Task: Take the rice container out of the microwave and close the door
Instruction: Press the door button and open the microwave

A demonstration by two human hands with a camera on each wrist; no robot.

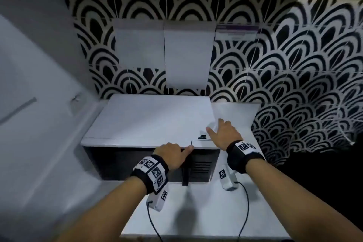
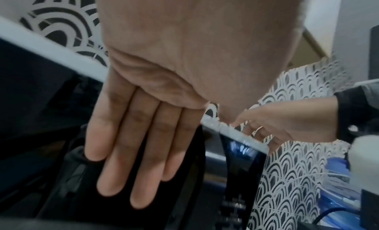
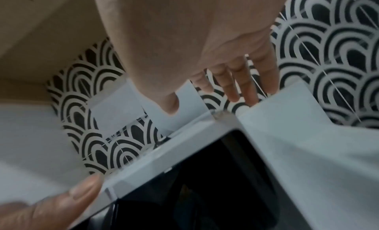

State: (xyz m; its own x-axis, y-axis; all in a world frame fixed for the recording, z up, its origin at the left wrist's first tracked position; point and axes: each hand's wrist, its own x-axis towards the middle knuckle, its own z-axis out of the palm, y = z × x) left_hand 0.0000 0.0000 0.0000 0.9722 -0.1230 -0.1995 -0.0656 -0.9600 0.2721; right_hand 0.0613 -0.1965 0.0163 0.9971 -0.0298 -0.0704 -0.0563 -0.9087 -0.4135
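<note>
Both forearms reach forward, banded at the wrists. The left hand [image 1: 171,151] has fingers straight and together, thumb out sideways. The right hand [image 1: 225,133], farther forward, spreads its fingers loosely.

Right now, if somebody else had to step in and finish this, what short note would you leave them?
Left hand: open, fingers straight against the dark door front of the microwave, by the vertical handle.
Right hand: open, resting on the microwave's top right corner.
Door looks closed, or nearly so.
Rice container: not visible in any view, so I cannot tell whether it has been taken out.
Left: check the door is latched and find the container.
</note>
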